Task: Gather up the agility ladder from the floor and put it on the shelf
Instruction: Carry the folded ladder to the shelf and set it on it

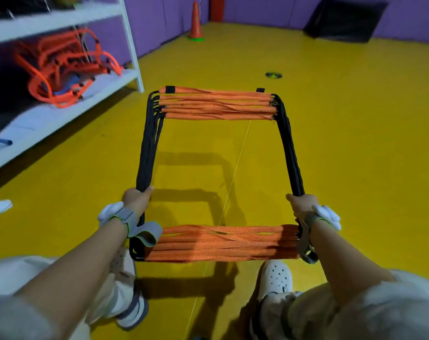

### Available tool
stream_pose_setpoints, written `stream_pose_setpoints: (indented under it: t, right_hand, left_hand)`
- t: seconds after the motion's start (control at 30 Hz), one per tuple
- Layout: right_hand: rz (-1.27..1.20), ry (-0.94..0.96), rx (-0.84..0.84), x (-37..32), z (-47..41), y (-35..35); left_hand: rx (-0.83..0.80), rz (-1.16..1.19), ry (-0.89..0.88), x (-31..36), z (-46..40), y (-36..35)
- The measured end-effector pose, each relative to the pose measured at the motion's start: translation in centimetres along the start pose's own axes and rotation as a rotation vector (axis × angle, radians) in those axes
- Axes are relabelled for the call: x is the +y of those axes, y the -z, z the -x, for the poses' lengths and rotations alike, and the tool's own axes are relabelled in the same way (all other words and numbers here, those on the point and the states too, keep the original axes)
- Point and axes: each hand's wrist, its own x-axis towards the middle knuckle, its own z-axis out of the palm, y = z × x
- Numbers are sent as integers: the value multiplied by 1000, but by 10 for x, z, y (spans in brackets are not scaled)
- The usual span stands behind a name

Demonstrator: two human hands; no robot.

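Note:
The agility ladder (pixel 215 104) is folded into one stacked rectangle, held level above the yellow floor. Its orange rungs are bunched at the far end and at the near end by my wrists, with black side straps running between them. My left hand (pixel 137 197) is closed around the left bundle of black straps. My right hand (pixel 301 204) grips the right bundle. The white shelf (pixel 61 111) stands to the left, its lower board level with the ladder's far end.
A pile of orange hoops or ladders (pixel 61 67) lies on the shelf's lower board. An orange cone (pixel 196 23) stands by the purple back wall. A small dark disc (pixel 273 75) lies on the floor. My white clogs (pixel 277 278) are below the ladder.

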Motion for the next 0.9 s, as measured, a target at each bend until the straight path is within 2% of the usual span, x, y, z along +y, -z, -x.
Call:
stream_pose_setpoints:
  t: [0.07, 0.63, 0.9]
  right_hand:
    - [-51, 35, 27, -14, 15, 20]
    - [-199, 245, 144, -83, 91, 123]
    - [-232, 281, 161, -110, 78, 138]
  left_hand:
    - [46, 35, -50, 20, 17, 17]
    - [111, 170, -250, 105, 92, 94]
    - [100, 203, -262, 132, 87, 93]
